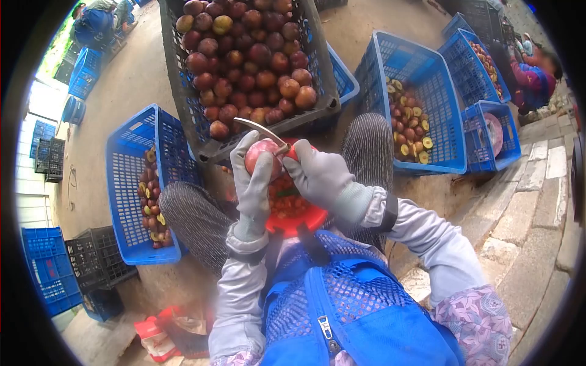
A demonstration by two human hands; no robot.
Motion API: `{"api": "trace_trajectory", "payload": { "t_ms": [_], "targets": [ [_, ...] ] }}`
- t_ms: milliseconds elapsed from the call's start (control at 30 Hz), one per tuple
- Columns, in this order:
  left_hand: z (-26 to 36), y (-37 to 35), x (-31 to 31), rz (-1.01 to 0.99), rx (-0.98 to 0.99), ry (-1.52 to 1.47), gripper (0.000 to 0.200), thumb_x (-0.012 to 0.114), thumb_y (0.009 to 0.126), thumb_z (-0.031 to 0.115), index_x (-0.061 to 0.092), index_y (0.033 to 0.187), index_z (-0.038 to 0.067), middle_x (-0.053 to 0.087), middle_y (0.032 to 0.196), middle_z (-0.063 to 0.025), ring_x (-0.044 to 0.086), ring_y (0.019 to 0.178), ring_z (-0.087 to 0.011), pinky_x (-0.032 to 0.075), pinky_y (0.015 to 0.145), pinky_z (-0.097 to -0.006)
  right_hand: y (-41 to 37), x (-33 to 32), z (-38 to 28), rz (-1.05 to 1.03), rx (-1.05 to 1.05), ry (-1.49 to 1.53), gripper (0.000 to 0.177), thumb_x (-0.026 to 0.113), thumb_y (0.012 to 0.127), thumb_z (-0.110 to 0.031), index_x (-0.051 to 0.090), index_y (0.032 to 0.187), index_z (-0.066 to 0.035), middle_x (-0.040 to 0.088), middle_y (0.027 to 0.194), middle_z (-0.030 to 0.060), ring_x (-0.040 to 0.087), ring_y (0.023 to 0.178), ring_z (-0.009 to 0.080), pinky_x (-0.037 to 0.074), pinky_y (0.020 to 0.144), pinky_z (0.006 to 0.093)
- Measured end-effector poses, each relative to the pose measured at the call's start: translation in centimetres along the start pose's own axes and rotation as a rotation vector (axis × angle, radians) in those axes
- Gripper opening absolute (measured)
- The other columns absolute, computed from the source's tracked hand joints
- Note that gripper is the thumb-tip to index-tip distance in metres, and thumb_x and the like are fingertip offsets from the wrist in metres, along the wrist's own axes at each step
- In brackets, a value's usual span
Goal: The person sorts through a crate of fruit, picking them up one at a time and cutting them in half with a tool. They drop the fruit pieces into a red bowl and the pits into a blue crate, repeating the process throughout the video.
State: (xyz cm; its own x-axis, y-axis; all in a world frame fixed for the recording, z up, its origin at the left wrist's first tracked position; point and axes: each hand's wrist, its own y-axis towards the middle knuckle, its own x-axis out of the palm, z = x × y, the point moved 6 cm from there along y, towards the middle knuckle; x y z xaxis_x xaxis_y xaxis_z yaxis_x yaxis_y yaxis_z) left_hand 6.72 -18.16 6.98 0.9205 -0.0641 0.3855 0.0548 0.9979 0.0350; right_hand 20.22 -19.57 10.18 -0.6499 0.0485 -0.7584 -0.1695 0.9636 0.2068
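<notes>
"Holding one fruit (261,160) up in the left hand (254,189), knife (262,129) in the right hand (323,177), both gloved. Step?"

"Blade work on a single fruit, I'd say. It's above the red basin (297,226), between the knees, just in front of the near edge of the black crate (328,107)."

"Grip, quick."

"Left: fingers and thumb curved round the fruit, open only as wide as it is. Right: fingers folded in on the knife's handle, no gap showing. Curved blade sticks out across the top of the fruit, tip pointing away to the left."

"Is the edge in the flesh?"

"Can't tell. That spot's small and a bit soft, so I'd log blade at the fruit, depth unclear."

"Fine. What does the next move call for?"

"My read: left hold steady, fingertips clear of the edge, right wrist guiding the blade in a short, controlled stroke. Round skin could slip if the left eases off."

"Surroundings?"

"Whole dark-red fruit in the black crate. Cut pieces showing yellow in the left blue crate (126,183) and the right blue crate (439,79). Red bits in the basin, partly hidden by the hands. Next clip."
</notes>
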Motion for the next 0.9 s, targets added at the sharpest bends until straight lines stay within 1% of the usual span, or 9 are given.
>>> {"api": "trace_trajectory", "payload": {
  "t_ms": [167, 267, 300, 333, 433, 500, 567, 667, 900],
  "targets": [
    [-1.4, -0.5, -0.5, 0.078, 0.009, 0.074, 0.048, 0.061, 0.091, 0.015, 0.040, 0.132, 0.003, 0.048, 0.124, -0.0099, 0.051, 0.110, -0.0159, 0.045, 0.095, -0.0300, -0.6, 3.7, 2.9, -0.156, 0.293, 0.508, 0.028, 0.046, 0.098, -0.030, 0.047, 0.093, -0.003, 0.059, 0.071, 0.0248, 0.062, 0.063, 0.0386, 0.045, 0.048, 0.0473],
    [-0.9, -0.3, -0.3, 0.043, 0.150, 0.365, 0.042, 0.052, 0.096, 0.020, 0.039, 0.132, 0.003, 0.049, 0.124, -0.0117, 0.053, 0.112, -0.0195, 0.042, 0.100, -0.0337, -0.4, 4.5, 2.8, -0.373, 0.612, 0.859, 0.032, 0.042, 0.099, -0.037, 0.050, 0.096, -0.006, 0.053, 0.059, 0.0093, 0.051, 0.043, 0.0200, 0.038, 0.037, 0.0326],
    [-1.4, -0.3, -0.6, 0.058, 0.088, 0.184, 0.042, 0.051, 0.097, 0.021, 0.040, 0.132, 0.003, 0.049, 0.125, -0.0123, 0.053, 0.112, -0.0203, 0.042, 0.099, -0.0337, -0.7, 4.5, 2.5, -0.502, 0.797, 0.990, 0.034, 0.042, 0.099, -0.039, 0.051, 0.096, -0.006, 0.051, 0.057, 0.0045, 0.047, 0.040, 0.0147, 0.036, 0.035, 0.0288],
    [-2.0, -0.2, -0.7, 0.071, 0.029, -0.001, 0.042, 0.051, 0.097, 0.023, 0.040, 0.132, 0.002, 0.049, 0.125, -0.0128, 0.054, 0.111, -0.0210, 0.043, 0.099, -0.0338, -0.7, 4.4, 2.6, -0.652, 0.805, 1.113, 0.038, 0.039, 0.100, -0.042, 0.053, 0.094, -0.008, 0.041, 0.054, -0.0053, 0.035, 0.038, 0.0038, 0.030, 0.034, 0.0213],
    [-3.0, 0.4, -0.5, 0.051, -0.109, -0.523, 0.046, 0.047, 0.098, 0.034, 0.042, 0.128, 0.000, 0.053, 0.121, -0.0184, 0.055, 0.110, -0.0267, 0.040, 0.102, -0.0406, -1.0, 3.5, -0.3, -0.720, 0.656, 1.761, 0.042, 0.033, 0.102, -0.042, 0.054, 0.092, -0.007, 0.040, 0.051, -0.0051, 0.033, 0.035, 0.0061, 0.027, 0.033, 0.0223],
    [-3.3, 0.4, 0.1, -0.030, -0.271, -1.020, 0.051, 0.047, 0.097, 0.040, 0.045, 0.126, -0.001, 0.052, 0.125, -0.0210, 0.055, 0.110, -0.0313, 0.039, 0.104, -0.0438, -0.4, 2.6, 0.1, -0.512, 0.634, 1.791, 0.040, 0.036, 0.102, -0.041, 0.056, 0.096, -0.007, 0.046, 0.054, -0.0037, 0.038, 0.037, 0.0058, 0.033, 0.036, 0.0208],
    [-2.3, 0.2, 0.4, -0.051, -0.295, -0.974, 0.052, 0.049, 0.096, 0.042, 0.048, 0.124, -0.001, 0.053, 0.126, -0.0222, 0.055, 0.112, -0.0360, 0.041, 0.101, -0.0467, -0.2, 1.1, 1.4, -0.295, 0.532, 1.306, 0.037, 0.041, 0.100, -0.040, 0.055, 0.105, -0.006, 0.052, 0.059, -0.0016, 0.042, 0.039, 0.0048, 0.036, 0.038, 0.0191],
    [-2.5, 0.0, 0.1, 0.024, -0.316, -0.851, 0.053, 0.048, 0.096, 0.044, 0.048, 0.125, 0.000, 0.055, 0.123, -0.0210, 0.056, 0.109, -0.0366, 0.044, 0.097, -0.0480, -1.5, 1.5, 1.5, -0.339, 0.562, 1.036, 0.039, 0.043, 0.099, -0.043, 0.051, 0.116, -0.008, 0.054, 0.062, 0.0000, 0.046, 0.044, 0.0040, 0.040, 0.041, 0.0189],
    [-2.9, -0.5, -0.3, -0.019, -0.268, -0.759, 0.056, 0.047, 0.096, 0.045, 0.045, 0.130, 0.001, 0.053, 0.126, -0.0202, 0.056, 0.110, -0.0332, 0.046, 0.095, -0.0458, -2.5, 1.8, 0.2, -0.317, 0.441, 0.728, 0.028, 0.043, 0.100, -0.035, 0.050, 0.100, -0.008, 0.056, 0.060, 0.0070, 0.060, 0.053, 0.0182, 0.046, 0.048, 0.0341]
  ]
}}
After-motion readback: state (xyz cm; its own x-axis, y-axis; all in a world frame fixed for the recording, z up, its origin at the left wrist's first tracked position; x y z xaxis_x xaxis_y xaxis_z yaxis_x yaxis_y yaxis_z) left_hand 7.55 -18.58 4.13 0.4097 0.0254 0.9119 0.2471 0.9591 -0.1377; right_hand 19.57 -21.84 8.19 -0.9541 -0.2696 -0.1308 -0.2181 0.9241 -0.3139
